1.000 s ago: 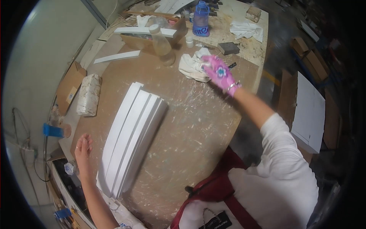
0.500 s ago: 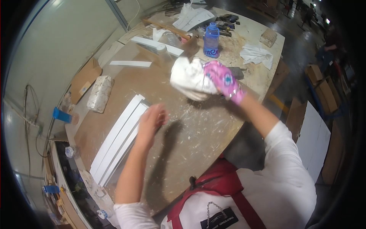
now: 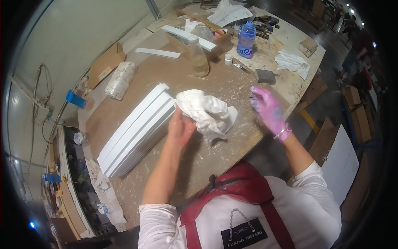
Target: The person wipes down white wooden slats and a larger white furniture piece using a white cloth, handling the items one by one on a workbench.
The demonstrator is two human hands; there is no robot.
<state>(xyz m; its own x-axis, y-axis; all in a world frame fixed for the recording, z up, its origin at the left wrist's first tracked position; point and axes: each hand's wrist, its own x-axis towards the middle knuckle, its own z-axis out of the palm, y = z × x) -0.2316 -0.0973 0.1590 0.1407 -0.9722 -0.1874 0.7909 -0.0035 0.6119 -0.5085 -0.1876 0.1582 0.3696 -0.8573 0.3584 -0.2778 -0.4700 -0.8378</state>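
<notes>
My bare left hand (image 3: 181, 128) holds a bunched white cloth (image 3: 203, 110) above the table, its fingers partly hidden under the folds. A pale flat edge shows at the cloth's right side; I cannot make out what it is. My right hand (image 3: 268, 108), in a pink patterned glove, is apart from the cloth, to its right. Its fingers are stretched out and somewhat blurred, with nothing in them. Beside my left hand lies a stack of long white strips (image 3: 134, 132), slanting across the brown tabletop (image 3: 166, 74).
Beyond the cloth stand a squeeze bottle of yellowish liquid (image 3: 199, 58), a small white jar (image 3: 228, 59) and a blue bottle (image 3: 246, 40). A dark grey block (image 3: 265, 76) and a crumpled white rag (image 3: 292, 63) lie at the right. A plaster-smeared block (image 3: 121, 80) sits left.
My right hand has let go of the white cloth and drawn back to the right. The cloth has come nearer and is now in my left hand. The view has shifted slightly.
</notes>
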